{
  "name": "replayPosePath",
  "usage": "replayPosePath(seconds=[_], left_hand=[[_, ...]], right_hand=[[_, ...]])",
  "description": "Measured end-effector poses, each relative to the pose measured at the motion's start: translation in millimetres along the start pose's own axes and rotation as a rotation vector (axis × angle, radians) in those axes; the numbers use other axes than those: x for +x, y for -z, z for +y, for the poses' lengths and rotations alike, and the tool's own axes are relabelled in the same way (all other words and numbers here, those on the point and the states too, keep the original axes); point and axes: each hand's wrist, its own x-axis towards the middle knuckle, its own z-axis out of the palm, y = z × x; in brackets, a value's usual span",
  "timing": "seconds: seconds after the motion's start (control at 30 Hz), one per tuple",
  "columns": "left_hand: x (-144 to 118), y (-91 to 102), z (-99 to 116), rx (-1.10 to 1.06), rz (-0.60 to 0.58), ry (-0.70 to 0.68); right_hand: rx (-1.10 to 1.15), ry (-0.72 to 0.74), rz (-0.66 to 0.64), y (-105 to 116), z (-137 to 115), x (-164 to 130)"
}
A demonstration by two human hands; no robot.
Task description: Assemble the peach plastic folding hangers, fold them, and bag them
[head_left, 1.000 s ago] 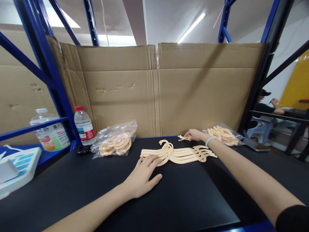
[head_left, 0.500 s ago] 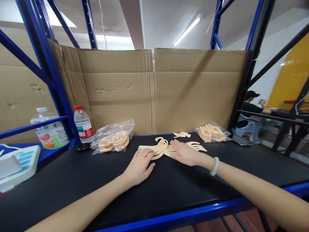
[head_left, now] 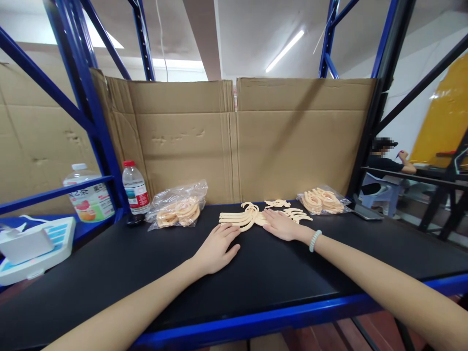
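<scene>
A flat stack of peach-coloured plastic hangers [head_left: 243,217] lies on the black tabletop [head_left: 256,278] near the back. My right hand [head_left: 281,225] lies palm down over the middle of the stack, fingers spread. My left hand [head_left: 217,246] rests flat on the table just in front of the stack's left end, fingertips near the hanger arms. A small loose hanger piece [head_left: 278,203] lies behind the stack. Neither hand grips anything.
A clear bag of hangers [head_left: 177,210] sits at the left, another bag [head_left: 321,201] at the right beside a phone [head_left: 367,212]. Two bottles [head_left: 136,187] [head_left: 87,197] and a white scale [head_left: 34,246] stand at the left. Cardboard walls [head_left: 234,141] close the back. Another person [head_left: 383,161] sits far right.
My right hand left the small piece at the back and came down onto the hanger stack. My left hand slid slightly back off the stack's left end. The camera tilted lower.
</scene>
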Motion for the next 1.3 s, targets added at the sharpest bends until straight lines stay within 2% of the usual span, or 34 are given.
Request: replayPosePath(seconds=[0.17, 0.37, 0.47, 0.57, 0.63, 0.73, 0.87, 1.07, 1.2, 1.3], left_hand=[[1, 1.2, 1, -0.013, -0.082, 0.057], [2, 2.9, 4, -0.025, -0.073, 0.062], [2, 2.5, 3, -0.031, -0.051, 0.057], [2, 1.3, 2, -0.048, -0.014, 0.027], [2, 0.6, 1, -0.058, 0.019, -0.006], [3, 0.7, 1, -0.071, 0.066, -0.043], [2, 3.2, 4, -0.084, 0.066, -0.114], [0, 6.8, 16, -0.092, 0.021, -0.328], [-2, 7.5, 21, -0.098, 0.001, -0.410], [-3, 7.8, 21, -0.124, -0.004, -0.399]], right_hand=[[0.002, 0.013, 0.006, -5, 16, 6], [-0.003, 0.047, 0.080, -11, 21, 9], [-0.013, 0.034, 0.184, -4, 33, 13], [-0.042, -0.063, 0.299, 11, 57, 19], [-0.067, -0.127, 0.314, 20, 74, 23], [-0.108, -0.138, 0.266, 25, 90, 32], [-0.167, -0.083, 0.171, 22, 91, 48], [-0.220, -0.038, 0.094, 15, 88, 67], [-0.169, -0.004, 0.157, 13, 88, 69], [-0.073, 0.022, 0.261, 16, 85, 68]])
